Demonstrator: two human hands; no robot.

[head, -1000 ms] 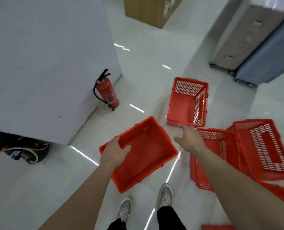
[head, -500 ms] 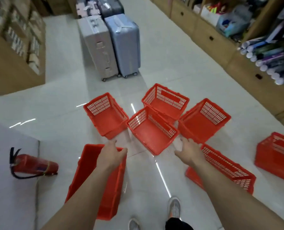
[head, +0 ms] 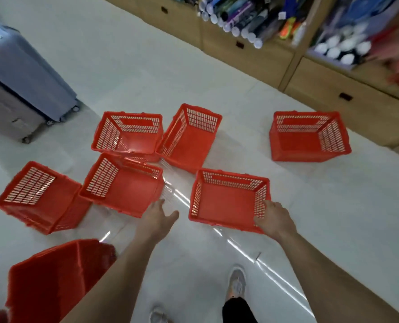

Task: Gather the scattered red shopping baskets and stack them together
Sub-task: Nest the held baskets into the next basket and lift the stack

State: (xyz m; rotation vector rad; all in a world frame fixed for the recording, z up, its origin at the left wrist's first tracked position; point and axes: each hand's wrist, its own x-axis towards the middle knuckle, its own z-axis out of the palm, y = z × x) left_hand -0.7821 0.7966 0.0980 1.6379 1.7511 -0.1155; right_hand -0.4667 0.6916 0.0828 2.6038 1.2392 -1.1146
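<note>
The right hand [head: 274, 220] clamps the near corner of a red slotted plastic basket [head: 228, 199] (upright on the floor); the left hand [head: 156, 219] hovers, fingers spread, empty.

Red baskets with mesh walls on the floor: six [head: 228, 199] [head: 121, 185] [head: 37, 197] [head: 128, 134] [head: 190, 136] [head: 308, 136]
Red basket at lower left, blurred: one [head: 54, 276]
Suitcases: two [head: 30, 75] [head: 2, 113]
Hands: two [head: 155, 220] [head: 274, 220]
Shoes: two [head: 237, 283] [head: 157, 314]
</note>
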